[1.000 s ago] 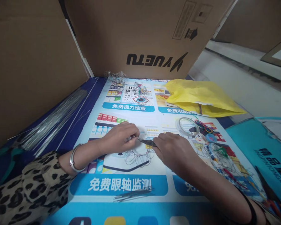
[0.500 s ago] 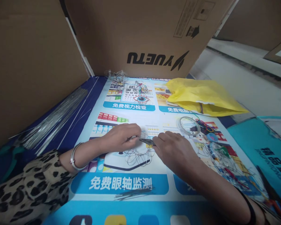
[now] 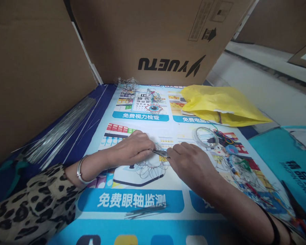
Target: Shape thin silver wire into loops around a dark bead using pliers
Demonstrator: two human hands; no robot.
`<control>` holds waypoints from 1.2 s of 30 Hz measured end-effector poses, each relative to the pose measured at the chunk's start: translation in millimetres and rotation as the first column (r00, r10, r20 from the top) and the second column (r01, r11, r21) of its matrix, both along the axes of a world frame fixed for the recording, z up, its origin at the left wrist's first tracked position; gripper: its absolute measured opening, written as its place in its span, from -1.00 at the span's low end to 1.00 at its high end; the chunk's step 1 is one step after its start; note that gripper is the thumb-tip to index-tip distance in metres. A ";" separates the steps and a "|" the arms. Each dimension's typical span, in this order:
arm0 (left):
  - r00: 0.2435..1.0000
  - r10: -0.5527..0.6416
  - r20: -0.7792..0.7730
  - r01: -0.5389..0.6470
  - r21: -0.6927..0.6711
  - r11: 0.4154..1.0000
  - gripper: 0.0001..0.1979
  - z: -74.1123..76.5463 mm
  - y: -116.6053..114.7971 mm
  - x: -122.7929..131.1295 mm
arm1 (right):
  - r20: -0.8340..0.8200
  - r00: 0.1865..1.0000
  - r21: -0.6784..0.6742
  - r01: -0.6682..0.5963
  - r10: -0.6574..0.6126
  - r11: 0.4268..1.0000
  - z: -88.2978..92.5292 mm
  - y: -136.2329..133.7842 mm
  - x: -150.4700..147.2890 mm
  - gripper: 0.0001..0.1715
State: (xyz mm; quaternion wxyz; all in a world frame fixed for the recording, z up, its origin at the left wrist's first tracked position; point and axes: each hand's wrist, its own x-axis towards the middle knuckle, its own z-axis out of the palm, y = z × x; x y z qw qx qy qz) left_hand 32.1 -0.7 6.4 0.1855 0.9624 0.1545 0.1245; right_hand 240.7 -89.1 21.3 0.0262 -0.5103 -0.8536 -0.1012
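Observation:
My right hand [image 3: 185, 158] is closed around a pair of pliers [image 3: 160, 153], whose dark metal jaws point left. The tips of the jaws meet the pinched fingers of my left hand [image 3: 136, 148]. Thin looped wire [image 3: 151, 168], bent into a flower-like ring, hangs below and between the hands, and the left fingers grip part of it. Exactly where the jaws bite is hidden by the fingertips. Short straight wires [image 3: 146, 211] lie in a small bunch nearer to me on the printed sheet [image 3: 168, 216].
Long straight wires [image 3: 63, 126] lie at left. A tape roll [image 3: 206, 136], tangled coloured wires [image 3: 247, 177] and a yellow bag [image 3: 221, 103] are at right. Looped wire pieces [image 3: 127, 84] sit by the cardboard box [image 3: 153, 37] at the back. A teal bag [image 3: 283, 160] lies far right.
The left fingers have closed in more tightly at the pliers' tips, and the hand has turned slightly. My right hand with the pliers has barely shifted.

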 end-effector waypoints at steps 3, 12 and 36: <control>1.000 0.009 -0.003 -0.009 0.020 1.000 -0.76 -0.5 0.3 -0.1 | -0.001 1.000 0.000 0.008 -0.008 1.000 0.0 -0.6 -1.4 -0.84; 0.999 0.037 0.012 -0.038 0.071 0.997 -0.78 -7.4 1.4 0.3 | 0.004 1.000 0.023 0.006 -0.007 1.000 -1.2 0.1 -3.0 -0.85; 0.955 0.240 0.176 -0.260 0.102 0.960 -0.83 -16.6 -7.2 7.6 | -0.001 1.000 0.035 -0.001 0.002 0.999 -2.0 -2.6 -5.4 -0.82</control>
